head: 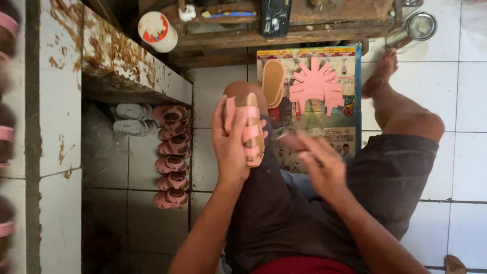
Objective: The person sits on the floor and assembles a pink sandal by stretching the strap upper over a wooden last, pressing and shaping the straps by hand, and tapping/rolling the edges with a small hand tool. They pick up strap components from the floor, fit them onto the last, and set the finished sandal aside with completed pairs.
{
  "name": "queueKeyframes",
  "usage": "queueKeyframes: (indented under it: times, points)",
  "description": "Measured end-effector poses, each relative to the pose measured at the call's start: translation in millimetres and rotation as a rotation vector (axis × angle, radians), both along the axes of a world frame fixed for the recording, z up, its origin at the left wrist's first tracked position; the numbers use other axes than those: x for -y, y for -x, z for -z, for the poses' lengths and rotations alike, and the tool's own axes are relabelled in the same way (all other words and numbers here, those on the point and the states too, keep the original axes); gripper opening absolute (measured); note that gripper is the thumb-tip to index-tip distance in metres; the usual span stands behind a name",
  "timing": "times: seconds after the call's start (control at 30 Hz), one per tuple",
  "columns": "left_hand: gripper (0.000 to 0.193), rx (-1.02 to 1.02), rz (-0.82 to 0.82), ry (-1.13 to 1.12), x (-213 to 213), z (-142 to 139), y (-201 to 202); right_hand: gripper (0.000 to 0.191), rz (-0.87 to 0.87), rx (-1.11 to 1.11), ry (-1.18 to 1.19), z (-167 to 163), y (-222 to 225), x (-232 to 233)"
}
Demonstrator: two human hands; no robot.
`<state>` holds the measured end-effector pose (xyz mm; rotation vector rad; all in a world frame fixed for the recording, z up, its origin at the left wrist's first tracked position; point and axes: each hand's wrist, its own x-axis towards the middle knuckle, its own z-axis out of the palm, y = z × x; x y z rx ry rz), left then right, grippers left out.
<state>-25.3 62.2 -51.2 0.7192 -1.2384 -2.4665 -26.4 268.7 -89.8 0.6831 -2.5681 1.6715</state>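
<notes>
The right hand (320, 163) is blurred, so its fingers cannot be told apart. The left hand (229, 144) hides part of the pink sandal (250, 129) (perhaps its heel side).

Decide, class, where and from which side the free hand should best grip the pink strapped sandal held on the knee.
Probably the bare toe end of the pink sandal, approached from the right. The left hand already wraps its left edge, the straps cross the middle, and the right hand hovers free on that side.
</notes>
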Motion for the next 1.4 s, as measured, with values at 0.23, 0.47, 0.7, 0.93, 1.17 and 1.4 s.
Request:
queueKeyframes:
  times: [0.23,0.47,0.7,0.93,1.17,1.4]
  points:
    - [0.049,-0.050,-0.067,0.428,20,17,7,0.039,-0.291,-0.301,0.031,2,15,50]
    - [0.053,0.059,-0.010,0.166,31,15,13,0.037,-0.152,-0.106,0.018,8,18,41]
    - [0.053,0.062,0.033,0.108,32,13,14,0.038,-0.302,-0.187,0.019,15,32,45]
    - [0.049,0.022,0.055,0.290,30,18,17,0.038,-0.284,-0.267,0.074,10,26,39]
    - [0.053,0.117,0.105,0.184,25,10,19,0.038,-0.207,-0.015,0.072,1,36,32]
    - [0.052,0.033,0.149,0.211,19,9,25,0.039,-0.280,-0.169,0.018,7,55,35]
